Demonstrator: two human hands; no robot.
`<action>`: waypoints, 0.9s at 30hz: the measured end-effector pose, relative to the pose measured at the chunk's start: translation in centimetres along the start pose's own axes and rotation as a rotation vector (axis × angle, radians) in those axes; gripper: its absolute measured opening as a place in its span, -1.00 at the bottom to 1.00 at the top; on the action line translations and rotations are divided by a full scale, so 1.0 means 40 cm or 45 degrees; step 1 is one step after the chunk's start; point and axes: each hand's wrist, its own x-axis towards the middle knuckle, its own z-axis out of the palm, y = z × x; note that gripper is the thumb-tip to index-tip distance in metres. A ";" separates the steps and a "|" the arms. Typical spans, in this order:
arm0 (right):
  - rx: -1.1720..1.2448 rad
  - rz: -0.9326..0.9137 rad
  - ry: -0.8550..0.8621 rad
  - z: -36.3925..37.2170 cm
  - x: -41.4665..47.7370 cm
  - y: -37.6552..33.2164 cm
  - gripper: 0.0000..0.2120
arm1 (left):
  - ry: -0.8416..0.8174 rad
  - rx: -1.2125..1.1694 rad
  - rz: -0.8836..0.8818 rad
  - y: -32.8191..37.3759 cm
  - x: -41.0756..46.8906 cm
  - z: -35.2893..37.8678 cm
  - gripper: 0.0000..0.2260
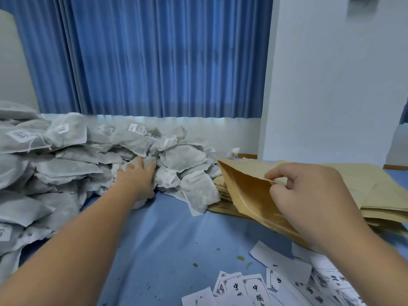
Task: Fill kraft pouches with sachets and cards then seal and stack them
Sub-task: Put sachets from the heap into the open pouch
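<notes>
A big heap of grey-white fabric sachets (pixel 66 160) covers the left side of the blue table. My left hand (pixel 138 175) reaches into the heap's right part, with its fingers curled round one small sachet (pixel 144 161). My right hand (pixel 306 195) pinches the upper edge of a kraft pouch (pixel 247 191), holding its mouth open toward the heap. The pouch is tilted above a flat stack of kraft pouches (pixel 375 195) at the right. White cards (pixel 254 288) with black characters lie scattered at the lower right.
The blue table surface (pixel 167 239) between my arms bears small green crumbs. Blue curtains (pixel 154 58) hang behind the table, and a white wall (pixel 331 85) stands at the right. Some sachets carry barcode labels (pixel 21 134).
</notes>
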 end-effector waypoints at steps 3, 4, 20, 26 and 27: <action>-0.010 0.002 -0.003 0.000 0.001 0.003 -0.75 | 0.052 0.006 -0.043 -0.006 0.007 0.005 -0.32; -0.016 -0.002 -0.011 0.002 0.001 0.003 -0.75 | 0.101 0.007 -0.051 -0.010 0.006 0.011 -0.34; -0.048 -0.021 -0.044 -0.012 0.004 0.007 -0.70 | 0.463 -0.609 0.175 -0.066 -0.205 -0.061 -0.65; -0.041 -0.008 -0.064 -0.020 0.009 0.002 -0.72 | 0.097 -0.648 0.591 -0.042 -0.356 -0.041 -0.54; -0.052 -0.012 -0.071 -0.019 0.009 0.001 -0.72 | 0.023 -0.640 0.604 -0.037 -0.364 -0.031 -0.55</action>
